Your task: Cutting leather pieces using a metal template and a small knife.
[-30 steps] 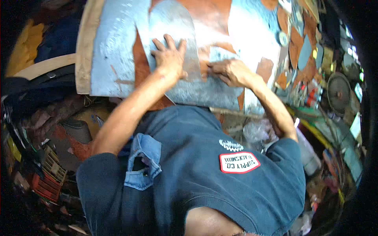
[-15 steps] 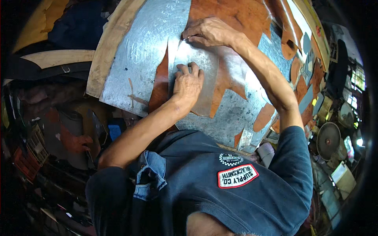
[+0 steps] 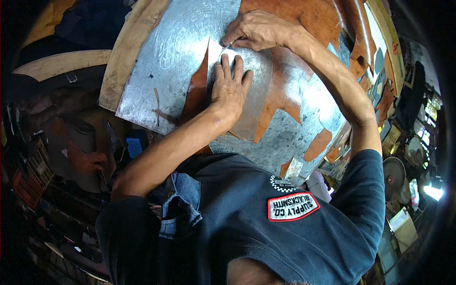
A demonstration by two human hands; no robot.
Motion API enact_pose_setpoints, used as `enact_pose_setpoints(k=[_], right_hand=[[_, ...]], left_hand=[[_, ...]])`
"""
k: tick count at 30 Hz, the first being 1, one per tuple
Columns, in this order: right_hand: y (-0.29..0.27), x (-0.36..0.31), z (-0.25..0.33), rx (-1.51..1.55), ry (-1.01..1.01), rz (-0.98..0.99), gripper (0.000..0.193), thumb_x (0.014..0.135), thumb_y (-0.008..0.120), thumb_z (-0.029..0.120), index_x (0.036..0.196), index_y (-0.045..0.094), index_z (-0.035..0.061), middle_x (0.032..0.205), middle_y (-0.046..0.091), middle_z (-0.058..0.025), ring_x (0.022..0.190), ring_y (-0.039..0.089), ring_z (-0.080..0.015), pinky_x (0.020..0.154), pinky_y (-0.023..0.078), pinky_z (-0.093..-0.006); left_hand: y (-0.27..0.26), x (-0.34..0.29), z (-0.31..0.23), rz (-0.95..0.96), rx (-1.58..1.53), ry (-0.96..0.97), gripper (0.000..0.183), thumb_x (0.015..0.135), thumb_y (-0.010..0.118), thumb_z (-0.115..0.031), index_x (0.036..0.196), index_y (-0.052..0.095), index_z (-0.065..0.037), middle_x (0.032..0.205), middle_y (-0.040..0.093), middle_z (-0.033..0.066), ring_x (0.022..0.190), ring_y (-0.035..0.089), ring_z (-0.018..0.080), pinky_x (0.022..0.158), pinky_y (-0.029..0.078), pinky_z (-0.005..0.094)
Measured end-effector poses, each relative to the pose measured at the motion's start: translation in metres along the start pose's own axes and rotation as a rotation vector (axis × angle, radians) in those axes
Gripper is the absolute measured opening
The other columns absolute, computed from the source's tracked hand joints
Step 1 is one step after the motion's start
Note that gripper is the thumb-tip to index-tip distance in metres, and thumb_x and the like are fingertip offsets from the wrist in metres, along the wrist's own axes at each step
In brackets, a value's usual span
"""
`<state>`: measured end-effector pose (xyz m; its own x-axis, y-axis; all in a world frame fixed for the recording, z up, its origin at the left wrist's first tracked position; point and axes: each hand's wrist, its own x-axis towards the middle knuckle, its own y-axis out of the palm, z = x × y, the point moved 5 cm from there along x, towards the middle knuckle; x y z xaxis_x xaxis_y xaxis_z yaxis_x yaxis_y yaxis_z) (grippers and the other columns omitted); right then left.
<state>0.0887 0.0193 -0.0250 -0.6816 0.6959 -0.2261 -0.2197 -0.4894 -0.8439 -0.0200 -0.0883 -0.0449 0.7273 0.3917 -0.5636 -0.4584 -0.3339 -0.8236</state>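
1. As the head view looks down over the person's chest, the bare left hand lies palm-down on a grey, semi-transparent flat sheet with a curved right edge, its fingers spread slightly apart and pointing away from the body
2. Beyond it, the bare right hand has its fingers closed around a thin, pointed, metallic tool, whose tip slants down to the left, just past the left fingertips; whether the tip touches the sheet, I cannot tell
3. Lying in the middle of the work, the sheet rests over smooth, reddish-brown leather, which shows along its right side, while a narrow, pointed strip of brown shows to its left
4. Underneath is a scratched, silvery metal surface, stained with dark spots and bordered on the left by a broad, pale wooden strip
5. Farther right on the surface, near its front edge, lies a rounded, elongated brown leather scrap, well apart from both hands
6. Close to the camera, the person wears a dark navy cloth shirt, with a torn-edged, blue denim piece over its left side
7. At the far right, beyond the right arm, stand a round, grey, fan-like disc and a bright white light
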Motion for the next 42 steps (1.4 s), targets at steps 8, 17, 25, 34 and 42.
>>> enact_pose_setpoints(k=[8, 17, 25, 34, 42], right_hand=[[-0.016, 0.001, 0.015, -0.045, -0.065, 0.033, 0.021, 0.088, 0.067, 0.016, 0.107, 0.073, 0.0105, 0.109, 0.071, -0.0061, 0.105, 0.065, -0.0239, 0.092, 0.052, -0.0377], [-0.005, -0.003, -0.005, -0.143, -0.060, 0.006, 0.022, 0.089, 0.066, 0.018, 0.108, 0.073, 0.0100, 0.113, 0.070, -0.0055, 0.108, 0.064, -0.0248, 0.096, 0.050, -0.0380], [-0.016, -0.011, -0.022, -0.016, -0.112, 0.040, 0.016, 0.089, 0.060, 0.017, 0.099, 0.068, 0.0090, 0.096, 0.069, -0.0128, 0.088, 0.066, -0.0304, 0.073, 0.053, -0.0399], [-0.020, -0.029, -0.029, -0.018, -0.078, -0.151, 0.014, 0.089, 0.058, 0.019, 0.093, 0.067, 0.0095, 0.086, 0.068, -0.0143, 0.080, 0.065, -0.0327, 0.066, 0.053, -0.0418], [-0.014, -0.030, -0.039, -0.076, -0.040, -0.153, 0.015, 0.087, 0.061, 0.019, 0.095, 0.068, 0.0094, 0.089, 0.069, -0.0122, 0.082, 0.066, -0.0304, 0.067, 0.054, -0.0409]], left_hand=[[0.002, 0.002, 0.000, -0.023, -0.008, 0.007, 0.108, 0.067, 0.083, -0.050, 0.153, 0.028, -0.015, 0.156, 0.018, 0.0260, 0.141, 0.016, 0.0539, 0.113, 0.025, 0.0563], [0.003, 0.004, -0.001, 0.022, 0.000, 0.010, 0.108, 0.068, 0.083, -0.048, 0.154, 0.026, -0.015, 0.157, 0.015, 0.0265, 0.141, 0.016, 0.0545, 0.112, 0.025, 0.0565], [0.007, 0.006, -0.001, -0.001, -0.025, -0.026, 0.109, 0.064, 0.086, -0.048, 0.153, 0.029, -0.018, 0.157, 0.017, 0.0235, 0.142, 0.017, 0.0522, 0.108, 0.030, 0.0557], [0.002, 0.005, 0.000, 0.018, -0.119, -0.055, 0.110, 0.063, 0.089, -0.038, 0.153, 0.028, -0.020, 0.157, 0.015, 0.0219, 0.143, 0.015, 0.0512, 0.106, 0.034, 0.0577], [-0.004, 0.003, 0.002, 0.068, -0.173, -0.042, 0.108, 0.064, 0.087, -0.030, 0.154, 0.027, -0.022, 0.159, 0.011, 0.0199, 0.144, 0.012, 0.0518, 0.107, 0.034, 0.0615]])
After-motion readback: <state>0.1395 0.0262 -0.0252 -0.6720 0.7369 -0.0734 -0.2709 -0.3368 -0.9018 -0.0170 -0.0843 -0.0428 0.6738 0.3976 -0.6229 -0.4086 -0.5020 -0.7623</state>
